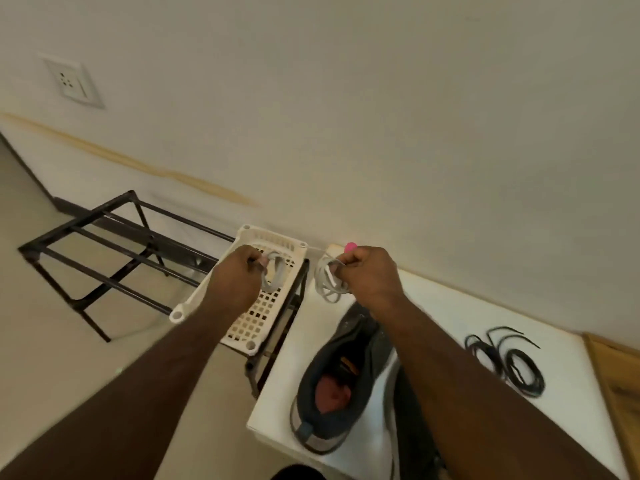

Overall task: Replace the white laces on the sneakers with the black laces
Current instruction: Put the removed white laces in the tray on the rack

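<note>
A dark sneaker (329,386) with a red insole lies on the white table (433,327), its eyelets bare of lace. A second sneaker is mostly hidden under my right forearm. Black laces (512,362) lie coiled on the table to the right. My right hand (367,275) grips a bundle of looped white lace (327,282) above the table's far left corner. My left hand (239,271) holds another white lace (273,271) over the cream perforated basket (256,323).
The basket sits on a black metal shoe rack (114,251) left of the table, against the wall. A wooden surface (620,382) borders the table on the right. A small pink object (350,247) peeks from behind my right hand. A wall socket (71,81) is at upper left.
</note>
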